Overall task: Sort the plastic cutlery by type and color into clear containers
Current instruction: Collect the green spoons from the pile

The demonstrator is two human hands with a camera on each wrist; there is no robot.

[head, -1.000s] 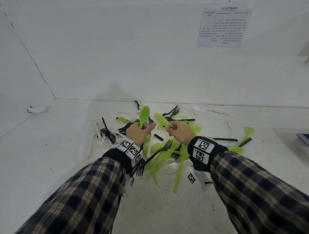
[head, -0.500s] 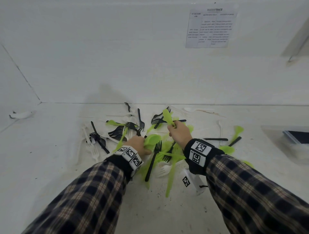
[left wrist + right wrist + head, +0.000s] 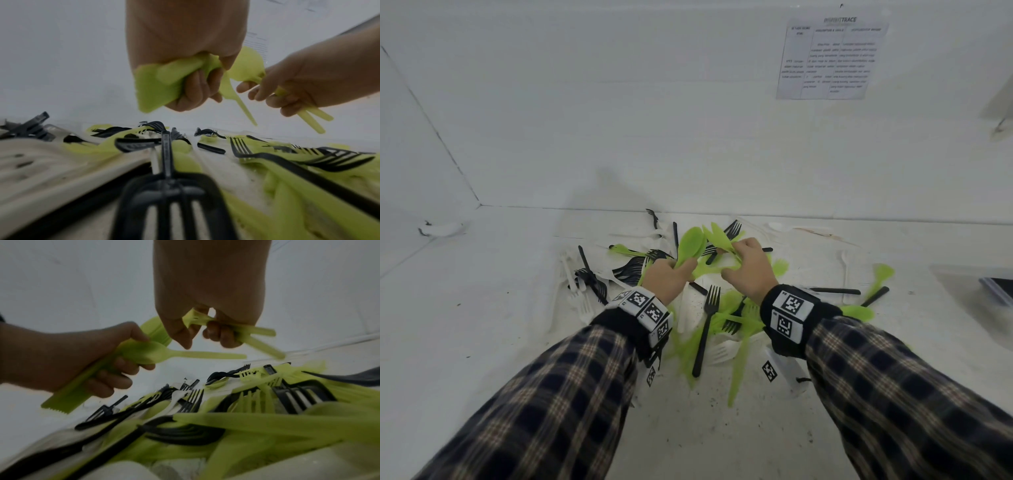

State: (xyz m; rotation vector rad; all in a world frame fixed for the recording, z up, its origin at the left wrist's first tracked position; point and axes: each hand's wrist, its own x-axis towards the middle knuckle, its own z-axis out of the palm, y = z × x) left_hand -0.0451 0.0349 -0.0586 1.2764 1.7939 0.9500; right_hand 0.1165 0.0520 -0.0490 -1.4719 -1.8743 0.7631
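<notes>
Green spoons (image 3: 690, 245) bunched in the left hand (image 3: 667, 279), fingers curled round the handles, bowls pointing up and away; in the right-wrist view, one spoon (image 3: 152, 352) of that bunch lying crosswise, its handle sticking out toward the right hand, beside a green serrated knife (image 3: 68, 395) gripped in the same fist. More green cutlery (image 3: 717, 236) clamped in the right hand (image 3: 748, 270), fingers wrapped round it, two handle ends (image 3: 312, 120) poking out below the fist in the left-wrist view; exact type of those pieces hard to tell through the blur. Both fists raised above the pile (image 3: 709, 308), close together but not touching. Below them, a loose heap on the white table (image 3: 482, 342): black forks (image 3: 707, 329), green pieces (image 3: 738, 370), white forks (image 3: 720, 353), all crossed over one another. Further out, more black forks (image 3: 592, 281) and white cutlery (image 3: 570, 274) to the left, a black handle (image 3: 835, 291) and green pieces (image 3: 881, 274) to the right. At the far right edge, a clear container (image 3: 983, 291) with something dark inside, well apart from the heap. Plaid sleeves (image 3: 544, 404) on both arms, black wristbands with square markers (image 3: 789, 305) at the wrists. On the white wall behind, a printed sheet (image 3: 832, 58), text too small to read. Crumbs and dark specks (image 3: 715, 401) scattered on the near tabletop.
</notes>
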